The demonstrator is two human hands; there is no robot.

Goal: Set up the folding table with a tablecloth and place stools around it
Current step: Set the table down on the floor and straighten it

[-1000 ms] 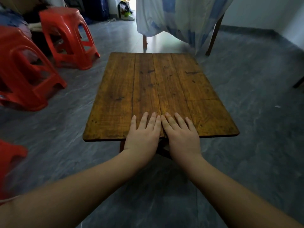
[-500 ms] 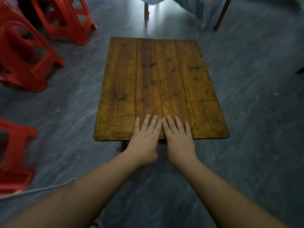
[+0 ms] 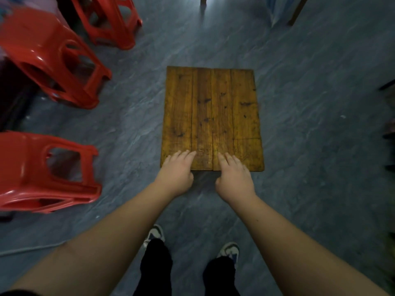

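Half a second before, both hands lay side by side with forefingers almost touching at the middle of the near edge of the table point(image 3: 211, 116); now they had drawn apart. The left hand point(image 3: 177, 170) rested its straight fingers on the top at about 7 o'clock of the board, and the right hand point(image 3: 234, 174) did the same at about 5 o'clock, with bare wood between them. Whether the thumbs hooked under the edge could not be told. The view had also swung from forward to nearly straight down, so the person's shoes point(image 3: 229, 251) now showed on the floor point(image 3: 310, 146) at 6 o'clock. The table stood open and level, its top bare, with no cloth on it. Three red stools point(image 3: 53, 54) stood well apart from it, from 8 to 11 o'clock, none yet set around it. A pale cloth point(image 3: 272, 9) hung at 1 o'clock, mostly out of view. The wider hold probably meant the person was steadying or shifting the table; the tablecloth and the stools remained to be done.
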